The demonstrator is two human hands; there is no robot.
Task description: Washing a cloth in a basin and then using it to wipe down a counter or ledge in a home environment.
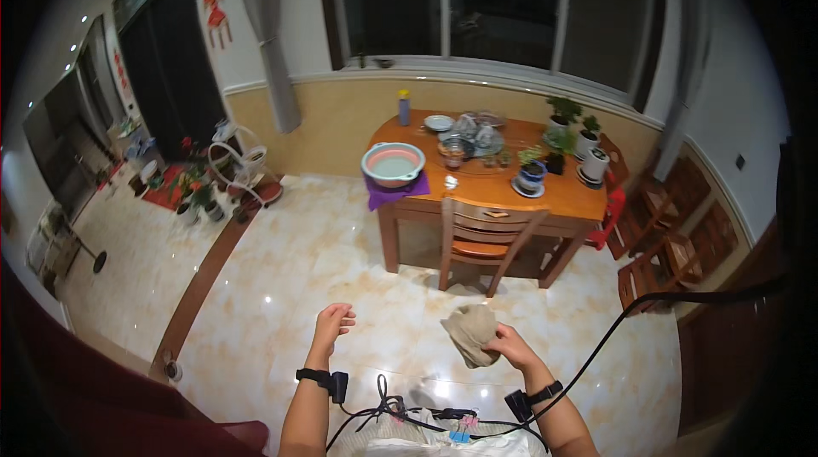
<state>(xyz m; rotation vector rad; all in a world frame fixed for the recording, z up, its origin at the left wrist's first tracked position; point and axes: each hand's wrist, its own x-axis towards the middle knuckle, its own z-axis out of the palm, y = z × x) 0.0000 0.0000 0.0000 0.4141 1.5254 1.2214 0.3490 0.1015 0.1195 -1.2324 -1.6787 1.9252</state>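
Observation:
My right hand [513, 346] grips a folded beige cloth [469, 329] in mid-air, below a wooden chair [477, 248]. My left hand [331, 327] hangs to the left, empty, with loosely curved fingers apart. Both wrists wear dark strapped devices with cables running over the lap. Ahead, a pale blue basin with a pink inside [393, 163] rests on a purple cloth [383, 201] at the left end of the wooden table [409, 217]. Plates, wrapped dishes [469, 137] and potted plants [531, 174] occupy the rest of the tabletop.
More chairs [665, 244] line the right wall. At the left, a group of potted plants [204, 201] and a white stand [247, 155] stand by a dark doorway. A floor stand [98, 261] is farther left. A dark red curtain [102, 389] fills the lower left edge.

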